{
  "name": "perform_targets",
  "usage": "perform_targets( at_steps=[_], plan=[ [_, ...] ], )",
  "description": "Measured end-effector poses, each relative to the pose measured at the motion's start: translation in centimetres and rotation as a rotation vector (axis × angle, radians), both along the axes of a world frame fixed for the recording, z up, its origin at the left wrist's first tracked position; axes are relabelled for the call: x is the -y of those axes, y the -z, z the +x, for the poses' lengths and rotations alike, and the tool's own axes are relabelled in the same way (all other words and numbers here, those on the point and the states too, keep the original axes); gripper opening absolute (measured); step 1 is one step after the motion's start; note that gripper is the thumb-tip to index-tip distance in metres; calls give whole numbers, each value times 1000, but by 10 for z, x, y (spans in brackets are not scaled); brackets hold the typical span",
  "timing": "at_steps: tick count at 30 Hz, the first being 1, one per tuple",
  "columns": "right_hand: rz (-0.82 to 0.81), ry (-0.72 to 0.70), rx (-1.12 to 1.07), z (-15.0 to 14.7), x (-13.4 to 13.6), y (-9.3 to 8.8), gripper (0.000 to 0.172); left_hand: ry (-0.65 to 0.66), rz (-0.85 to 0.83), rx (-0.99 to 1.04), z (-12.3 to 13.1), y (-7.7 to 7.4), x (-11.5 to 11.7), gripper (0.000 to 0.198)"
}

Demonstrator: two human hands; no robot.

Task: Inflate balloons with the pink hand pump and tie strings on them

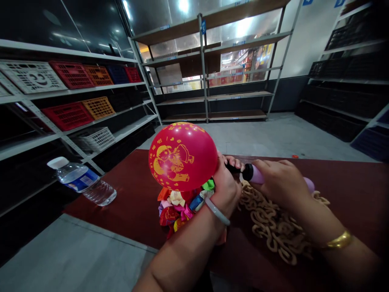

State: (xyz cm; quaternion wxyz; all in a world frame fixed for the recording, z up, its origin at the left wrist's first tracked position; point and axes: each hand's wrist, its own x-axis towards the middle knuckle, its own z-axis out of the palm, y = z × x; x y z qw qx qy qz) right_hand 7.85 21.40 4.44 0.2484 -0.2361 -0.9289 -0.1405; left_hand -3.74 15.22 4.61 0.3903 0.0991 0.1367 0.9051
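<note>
A red balloon (184,158) with yellow printing, swollen with air, sits at the middle of the view. My left hand (226,176) closes around its neck and the black nozzle end of a balloon pump. The pump's purple body (257,175) is gripped by my right hand (281,180), to the right of my left one. Beneath the balloon lies a pile of flat balloons (179,207) in many colours, partly covered by my left forearm. Under my right forearm spreads a heap of tan, curly strips (273,225); I cannot make out their exact kind.
A water bottle (83,180) with a white cap stands on the left of the dark red table (121,194). Shelves with coloured crates (71,75) line the left side. Further metal racks (203,69) stand behind, with dark crates (349,93) on the right.
</note>
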Motion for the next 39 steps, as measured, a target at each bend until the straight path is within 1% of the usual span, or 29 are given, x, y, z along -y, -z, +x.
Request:
perform_targets(
  at_steps=[3,5,7,10,12,15,17,20,25,27,30,32,34,37,39],
  plan=[
    [-20,-19,-32,1,-3,0,34,7,3,-27,-2,-3,1,37],
    [-45,-32,-36,2,-9,1,36,9,-4,-51,-10,-8,3,38],
    [-61,-32,-44,5,-17,3,37,-23,-6,-76,-23,-15,7,41],
    [-61,-13,-62,12,-28,2,38,-104,-16,-86,-53,-27,15,46],
    [-43,6,-50,17,-33,-1,38,-163,-27,-79,-72,-33,22,47],
    [9,48,-20,24,-37,-5,38,-189,-16,-66,-86,-37,28,45],
    [43,77,-13,26,-36,-6,38,-176,-13,-40,-84,-35,26,44],
    [69,83,6,23,-30,-7,38,-147,-14,-11,-67,-27,18,44],
    [34,36,0,10,-11,-6,33,19,-16,-26,-27,-10,4,41],
    [15,26,6,6,-5,-4,31,62,-17,-23,-14,-5,1,38],
    [-15,8,2,2,-2,-2,30,55,-24,-25,-4,-2,-1,36],
    [-43,-7,-4,2,-4,-1,29,38,-42,-30,-6,-4,0,36],
    [-71,-25,-6,3,-8,-2,30,26,-57,-34,-16,-9,3,38],
    [-95,-33,-9,9,-17,-6,37,-23,-36,-37,-41,-19,11,39],
    [-93,-22,-15,14,-23,-9,38,-83,-10,-49,-60,-27,18,40]
  ],
)
